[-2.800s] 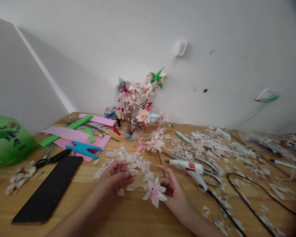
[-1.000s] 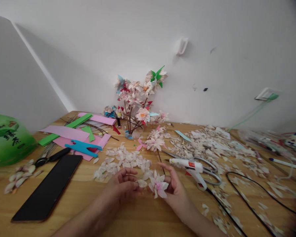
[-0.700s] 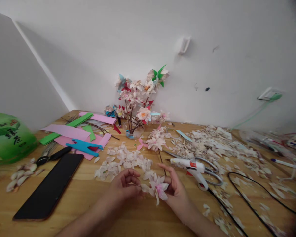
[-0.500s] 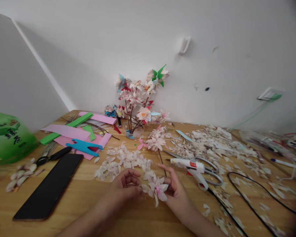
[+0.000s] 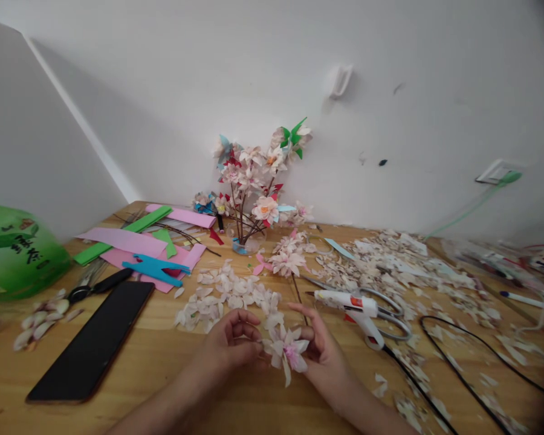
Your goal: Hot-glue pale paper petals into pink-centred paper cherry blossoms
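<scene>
A pale flower (image 5: 288,350) with a pink centre is held low over the wooden table. My right hand (image 5: 321,345) grips it from the right, index finger stretched up and the other fingers curled behind the petals. On the other side, my left hand (image 5: 236,341) has thumb and fingertips pinched together at the flower's left petals; the fingertips are partly hidden. Loose pale petals (image 5: 236,289) lie just beyond my hands. Another finished flower (image 5: 288,261) on a brown stem lies behind them. To the right rests a white glue gun (image 5: 349,303) beside grey-handled scissors (image 5: 396,323).
A phone (image 5: 93,341), garlic cloves (image 5: 40,320), coloured paper strips (image 5: 158,269) and a green bag (image 5: 20,251) occupy the left. A flower arrangement (image 5: 254,181) stands against the wall. Dried peelings (image 5: 385,260) spread at right, with a black cord (image 5: 474,350) looping there.
The flower has tilted slightly, and its left petal now sits closer to the blossom. Both hands keep nearly the same place; the whole view shifts slightly.
</scene>
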Demonstrator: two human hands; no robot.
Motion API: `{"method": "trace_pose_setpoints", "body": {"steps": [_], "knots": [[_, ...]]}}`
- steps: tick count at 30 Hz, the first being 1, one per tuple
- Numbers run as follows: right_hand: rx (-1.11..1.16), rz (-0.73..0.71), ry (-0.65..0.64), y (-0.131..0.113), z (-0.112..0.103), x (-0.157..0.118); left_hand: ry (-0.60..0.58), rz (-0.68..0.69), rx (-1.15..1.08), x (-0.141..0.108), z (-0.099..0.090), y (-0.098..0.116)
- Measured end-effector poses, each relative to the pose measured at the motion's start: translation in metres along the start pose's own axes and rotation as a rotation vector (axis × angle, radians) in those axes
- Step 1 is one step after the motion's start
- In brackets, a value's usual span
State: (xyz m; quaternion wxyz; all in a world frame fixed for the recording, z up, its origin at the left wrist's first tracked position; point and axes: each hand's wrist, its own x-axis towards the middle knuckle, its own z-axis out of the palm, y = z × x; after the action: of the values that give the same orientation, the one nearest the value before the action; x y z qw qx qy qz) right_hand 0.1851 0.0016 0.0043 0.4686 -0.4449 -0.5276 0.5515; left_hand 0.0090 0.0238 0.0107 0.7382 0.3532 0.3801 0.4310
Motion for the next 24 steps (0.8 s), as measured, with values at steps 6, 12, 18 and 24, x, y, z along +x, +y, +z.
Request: {"method": "trace_pose_setpoints", "body": {"steps": [6,12,18,24], "knots": [[-0.008,0.011,0.001,-0.001,0.0,0.001,-0.021,-0.006,-0.018,-0.002,0.001,0.0],[0.004,0.011,0.008,-0.002,-0.001,0.002,-0.088,-0.012,-0.035,-0.003,0.001,0.002],[0.023,0.002,0.019,-0.003,0.0,0.001,-0.073,-0.05,-0.119,-0.009,0.002,0.008],[0.027,0.023,0.082,-0.005,0.0,0.002,-0.028,-0.13,-0.106,-0.013,0.006,0.014]]}}
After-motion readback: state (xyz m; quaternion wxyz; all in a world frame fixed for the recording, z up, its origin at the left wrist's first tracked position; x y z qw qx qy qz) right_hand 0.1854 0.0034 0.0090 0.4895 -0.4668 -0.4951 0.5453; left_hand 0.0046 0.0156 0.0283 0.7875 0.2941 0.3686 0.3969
